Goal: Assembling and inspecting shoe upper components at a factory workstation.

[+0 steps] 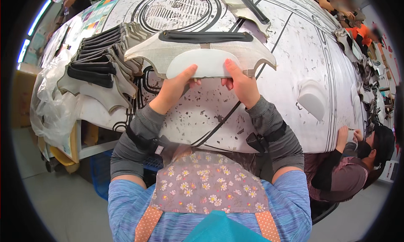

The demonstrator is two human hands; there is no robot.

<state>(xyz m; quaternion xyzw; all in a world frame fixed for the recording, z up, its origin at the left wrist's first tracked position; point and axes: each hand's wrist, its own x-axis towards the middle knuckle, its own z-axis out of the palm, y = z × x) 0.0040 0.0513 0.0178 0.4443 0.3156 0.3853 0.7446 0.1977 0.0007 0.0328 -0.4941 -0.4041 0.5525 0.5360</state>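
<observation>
Both my hands hold up a flat beige fabric shoe upper [147,50] with a black padded collar strip along its far edge. A white half-moon piece [206,61] lies on its near middle, straight edge toward me. My left hand [174,88] grips the near edge left of centre, thumb on the white piece and fingers curled underneath. On the other side, my right hand [244,85] pinches the same edge in the same way. The fingertips under the edge show only partly.
A fanned stack of similar uppers [94,88] lies at left, beside a clear plastic bag [52,103]. More white half-moon pieces [311,101] rest at right on the marked white table [286,128]. Another upper [248,12] is farther off. A co-worker [349,170] sits at right.
</observation>
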